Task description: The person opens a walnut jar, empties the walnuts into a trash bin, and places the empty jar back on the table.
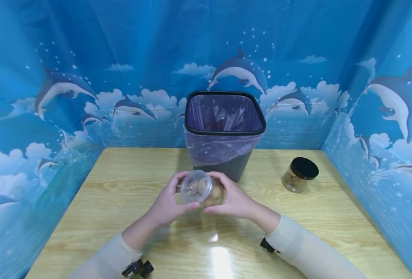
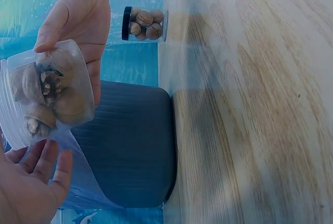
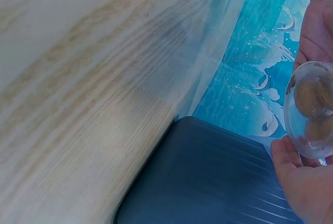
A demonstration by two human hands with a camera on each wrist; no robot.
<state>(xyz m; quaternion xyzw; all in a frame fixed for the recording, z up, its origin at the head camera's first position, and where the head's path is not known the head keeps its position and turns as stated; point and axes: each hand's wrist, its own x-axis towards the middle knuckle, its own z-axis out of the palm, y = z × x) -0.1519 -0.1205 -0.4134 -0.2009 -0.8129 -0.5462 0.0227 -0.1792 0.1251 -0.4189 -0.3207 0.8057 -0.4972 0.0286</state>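
Note:
A clear plastic jar (image 1: 213, 192) of walnuts is held tilted between both hands, low in front of the bin. Some of the walnuts (image 2: 49, 91) look cracked, with kernels showing. My left hand (image 1: 167, 203) curls round the jar's round, threaded mouth end, thumb on the near side and fingers on the far side. Round the body and base end, my right hand (image 1: 235, 197) grips with thumb and fingers. Whether a clear lid covers the mouth cannot be told. In the right wrist view the jar's base (image 3: 312, 107) faces the camera.
Directly beyond the hands stands a dark grey bin (image 1: 235, 164) with a black rim and a purple liner (image 1: 223, 145). A second clear jar (image 1: 296, 180) of walnuts, black lid on, is at the right of the wooden table (image 1: 129, 174). A dolphin-print curtain (image 1: 150, 58) surrounds the table's back and sides.

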